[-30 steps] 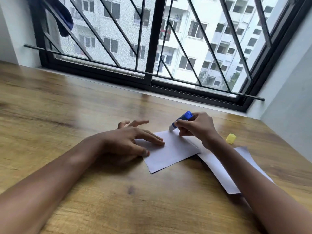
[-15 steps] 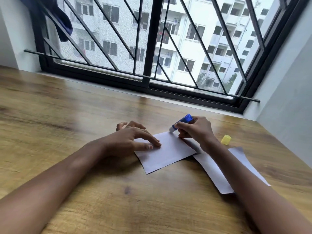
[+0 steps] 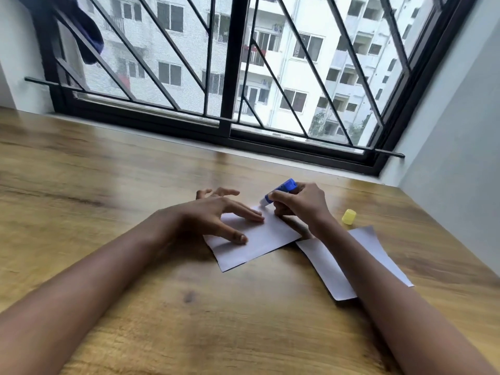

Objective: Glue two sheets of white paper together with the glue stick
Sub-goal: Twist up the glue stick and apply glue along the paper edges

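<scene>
My left hand [image 3: 205, 220] lies flat with its fingers [image 3: 243, 213] spread open, pressing one sheet of white paper [image 3: 259, 239] down onto the wooden bench [image 3: 108, 185]. My right hand [image 3: 300, 204] has its fingers curled tight around the blue glue stick [image 3: 281, 190], which tilts so that its pale tip touches the far corner of that sheet, just beside my left fingertips. The second sheet of white paper [image 3: 378, 253] lies on the bench to the right, partly under my right forearm, its near corner close to the first sheet's edge. A small yellow cap [image 3: 349, 216] stands on the bench just beyond the second sheet, apart from my right hand. A barred window [image 3: 230, 77] runs along the bench's far edge.
</scene>
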Demonstrator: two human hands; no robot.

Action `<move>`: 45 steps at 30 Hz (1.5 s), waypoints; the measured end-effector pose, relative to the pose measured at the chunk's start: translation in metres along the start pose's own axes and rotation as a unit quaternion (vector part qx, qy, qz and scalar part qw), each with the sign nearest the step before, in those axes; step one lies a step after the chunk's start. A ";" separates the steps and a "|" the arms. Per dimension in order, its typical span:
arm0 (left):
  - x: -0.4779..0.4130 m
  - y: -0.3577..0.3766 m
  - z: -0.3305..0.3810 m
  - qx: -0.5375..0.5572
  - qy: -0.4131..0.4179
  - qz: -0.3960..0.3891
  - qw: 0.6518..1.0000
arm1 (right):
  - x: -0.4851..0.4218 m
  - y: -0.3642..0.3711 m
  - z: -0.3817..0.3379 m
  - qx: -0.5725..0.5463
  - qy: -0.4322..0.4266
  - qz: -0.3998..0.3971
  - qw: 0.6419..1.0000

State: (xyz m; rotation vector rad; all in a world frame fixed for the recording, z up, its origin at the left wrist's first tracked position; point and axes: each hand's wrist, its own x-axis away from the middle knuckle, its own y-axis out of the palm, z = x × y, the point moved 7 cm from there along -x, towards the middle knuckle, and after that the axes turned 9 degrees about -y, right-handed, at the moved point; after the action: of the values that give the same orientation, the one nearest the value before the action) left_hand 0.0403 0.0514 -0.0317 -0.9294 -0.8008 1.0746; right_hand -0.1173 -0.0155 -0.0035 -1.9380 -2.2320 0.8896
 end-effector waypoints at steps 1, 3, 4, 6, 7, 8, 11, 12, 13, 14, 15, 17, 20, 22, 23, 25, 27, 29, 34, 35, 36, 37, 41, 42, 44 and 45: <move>0.000 0.000 -0.001 0.000 0.001 -0.004 1.000 | 0.000 0.000 -0.002 0.008 -0.008 -0.001 1.000; -0.002 0.000 -0.003 -0.002 0.007 -0.002 1.000 | 0.000 -0.001 -0.005 0.035 -0.025 -0.004 0.999; -0.002 0.001 -0.003 -0.001 0.007 0.000 1.000 | 0.000 -0.001 -0.007 0.047 -0.035 -0.007 0.998; -0.003 0.002 -0.005 0.003 0.007 0.003 1.000 | 0.001 -0.002 -0.009 0.069 -0.050 -0.007 0.996; -0.004 0.002 -0.005 0.003 0.009 0.004 1.000 | 0.002 -0.004 -0.009 0.075 -0.052 -0.004 0.996; -0.004 0.002 -0.005 0.001 0.010 0.005 1.000 | 0.002 -0.005 -0.009 0.075 -0.050 -0.003 0.996; -0.004 0.001 -0.005 0.005 0.005 0.004 1.000 | 0.005 -0.009 -0.007 0.067 -0.039 -0.002 0.997; -0.004 0.001 -0.005 0.007 0.005 0.001 1.000 | 0.006 -0.010 -0.006 0.070 -0.037 -0.003 0.997; -0.004 0.001 -0.005 0.008 0.006 -0.001 1.000 | 0.008 -0.011 -0.007 0.072 -0.037 -0.004 0.997; -0.004 0.001 -0.005 0.007 0.006 -0.002 1.000 | 0.009 -0.012 -0.008 0.073 -0.037 -0.006 0.997; -0.004 0.002 -0.005 0.008 0.005 -0.003 1.000 | 0.011 -0.013 -0.008 0.073 -0.037 -0.009 0.997; -0.003 0.001 -0.005 0.010 -0.002 -0.003 1.000 | 0.015 -0.016 -0.010 0.070 -0.037 -0.015 0.997; -0.002 0.002 -0.004 0.005 -0.011 -0.003 1.000 | 0.022 -0.019 -0.013 0.067 -0.039 -0.029 0.997; -0.002 0.002 -0.003 0.003 -0.011 -0.003 1.000 | 0.027 -0.022 -0.014 0.066 -0.041 -0.035 0.996; -0.001 0.002 -0.002 0.004 -0.009 -0.004 1.000 | 0.029 -0.024 -0.014 0.066 -0.041 -0.036 0.996; 0.000 0.002 -0.001 0.008 -0.008 -0.005 1.000 | 0.034 -0.028 -0.015 0.067 -0.042 -0.040 0.996; 0.001 0.002 0.000 0.011 -0.011 -0.007 1.000 | 0.038 -0.031 -0.017 0.079 -0.047 -0.044 0.995; 0.001 0.002 -0.001 0.009 -0.013 -0.007 1.000 | 0.043 -0.034 -0.019 0.086 -0.049 -0.045 0.994; 0.001 0.003 0.000 0.003 -0.013 -0.009 1.000 | 0.053 -0.041 -0.022 0.079 -0.047 -0.052 0.994; 0.001 0.002 0.000 0.004 -0.013 -0.009 1.000 | 0.055 -0.042 -0.022 0.082 -0.049 -0.053 0.994; 0.001 0.003 0.000 0.006 -0.012 -0.008 1.000 | 0.056 -0.044 -0.022 0.085 -0.050 -0.054 0.994; 0.001 0.003 0.000 0.008 -0.011 -0.007 1.000 | 0.057 -0.045 -0.022 0.090 -0.052 -0.054 0.993; -0.001 0.003 -0.001 0.007 -0.009 0.000 1.000 | 0.061 -0.052 -0.022 0.107 -0.056 -0.053 0.991; 0.000 0.003 -0.001 0.006 -0.010 0.000 1.000 | 0.062 -0.053 -0.022 0.112 -0.055 -0.053 0.991; 0.000 0.003 -0.001 0.005 -0.011 0.000 1.000 | 0.063 -0.055 -0.022 0.116 -0.050 -0.054 0.991; 0.000 0.002 -0.001 0.005 -0.012 0.000 1.000 | 0.064 -0.056 -0.022 0.117 -0.049 -0.053 0.990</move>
State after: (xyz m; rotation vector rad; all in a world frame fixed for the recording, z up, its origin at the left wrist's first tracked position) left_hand 0.0403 0.0520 -0.0342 -0.9106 -0.8139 1.0904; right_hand -0.1718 0.0492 0.0196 -1.6929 -2.1428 1.1949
